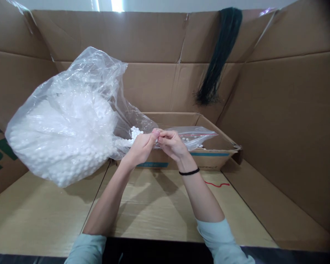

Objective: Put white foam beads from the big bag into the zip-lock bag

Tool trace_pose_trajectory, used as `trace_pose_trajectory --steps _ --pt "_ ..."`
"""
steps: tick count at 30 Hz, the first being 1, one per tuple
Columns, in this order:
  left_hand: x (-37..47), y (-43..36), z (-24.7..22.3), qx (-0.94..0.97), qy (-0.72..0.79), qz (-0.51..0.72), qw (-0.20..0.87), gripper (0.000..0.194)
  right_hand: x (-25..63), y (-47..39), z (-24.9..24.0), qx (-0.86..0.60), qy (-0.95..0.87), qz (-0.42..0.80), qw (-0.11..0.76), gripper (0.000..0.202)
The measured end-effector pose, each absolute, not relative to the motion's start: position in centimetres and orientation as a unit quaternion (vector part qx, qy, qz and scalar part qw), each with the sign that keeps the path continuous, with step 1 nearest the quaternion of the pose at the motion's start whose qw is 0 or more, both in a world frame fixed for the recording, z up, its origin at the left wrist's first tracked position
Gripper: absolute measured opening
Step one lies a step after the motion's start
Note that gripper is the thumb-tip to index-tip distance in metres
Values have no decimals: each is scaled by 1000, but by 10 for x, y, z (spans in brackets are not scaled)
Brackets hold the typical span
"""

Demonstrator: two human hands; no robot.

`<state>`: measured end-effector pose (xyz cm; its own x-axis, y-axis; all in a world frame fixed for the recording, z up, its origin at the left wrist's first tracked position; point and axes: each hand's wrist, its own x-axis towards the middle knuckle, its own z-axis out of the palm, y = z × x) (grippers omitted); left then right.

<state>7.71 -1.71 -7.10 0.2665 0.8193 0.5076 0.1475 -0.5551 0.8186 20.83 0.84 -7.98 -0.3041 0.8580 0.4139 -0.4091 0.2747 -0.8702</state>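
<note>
My left hand (143, 146) and my right hand (172, 144) meet at the middle, fingertips pinched together over the front part of an open cardboard box (209, 163). What lies between the fingertips is too small to make out. To the left, a big clear plastic bag (68, 124) bulges with small white balls. A small heap of white balls (136, 132) shows beside my left hand. Right of my right hand, a small clear zip bag (200, 134) with a red line along its edge lies across the box, with a few white balls seen through or near it.
Tall cardboard walls (151, 80) enclose the table (154, 205) at the back and both sides. A bundle of dark green strands (220, 55) hangs over the back wall. A red string (218, 185) lies on the table at the right, near my right forearm.
</note>
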Motion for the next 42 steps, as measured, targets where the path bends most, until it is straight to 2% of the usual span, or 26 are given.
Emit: trace_pose_trajectory --steps 4,8,17,19,22,23,24,28,31,36,40,42 --pt "77 -14 -72 716 324 521 333 47 211 6 -79 -202 -582 561 554 23" --pt "78 -6 -76 673 306 551 386 52 216 4 -76 -181 -637 524 536 27" --pt "78 -4 -72 605 360 572 422 54 219 3 -72 -254 -690 294 610 16" --pt "72 0 -71 567 388 596 415 46 223 4 -73 -291 -667 192 658 17" --pt "64 8 -73 514 406 637 406 14 232 10 -76 -357 -621 7 698 17" --pt "63 10 -74 503 410 647 400 8 236 12 -77 -381 -619 -47 685 15" --pt "62 11 -75 498 415 651 394 13 239 14 -78 -404 -629 -94 658 13" --pt "63 9 -75 514 440 630 381 20 246 21 -81 -485 -713 -202 464 19" --pt "66 6 -73 524 452 611 385 20 246 20 -81 -524 -725 -221 387 24" --pt "65 7 -77 529 467 594 387 30 243 11 -74 -503 -732 -200 414 26" --pt "64 8 -81 546 469 570 395 27 243 -3 -62 -481 -735 -157 452 21" --pt "65 7 -81 549 465 563 407 27 247 -14 -55 -506 -744 -106 423 18"
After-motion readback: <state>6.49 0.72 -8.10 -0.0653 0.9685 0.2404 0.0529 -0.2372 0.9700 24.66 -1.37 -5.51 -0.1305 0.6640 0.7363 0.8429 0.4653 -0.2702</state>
